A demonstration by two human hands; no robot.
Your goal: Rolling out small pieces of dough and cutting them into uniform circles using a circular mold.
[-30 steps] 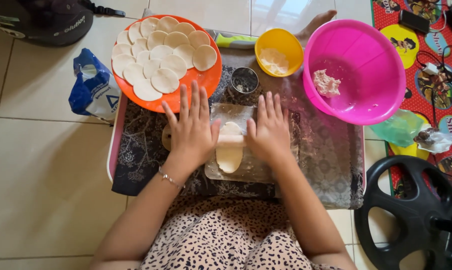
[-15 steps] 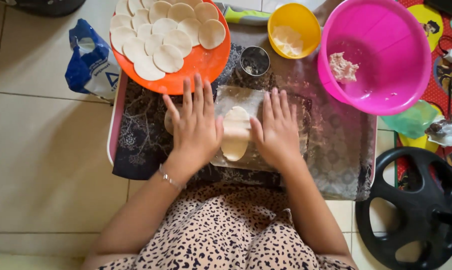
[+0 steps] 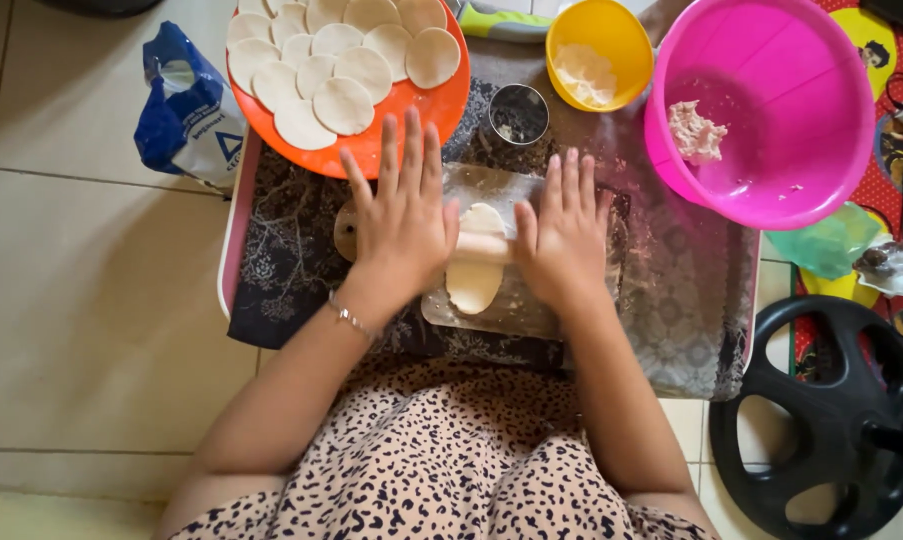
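Two flat hands, left hand and right hand, grips open, press a rolling pin over oval dough on a clear sheet, centre worktop. Orange plate of dough rounds at 11 o'clock, pink bowl at 2.

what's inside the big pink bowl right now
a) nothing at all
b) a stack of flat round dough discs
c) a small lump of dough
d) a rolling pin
c: the pink bowl holds only a small lump of dough near its left wall, while the flat round discs lie on the orange plate and the rolling pin is under both hands.
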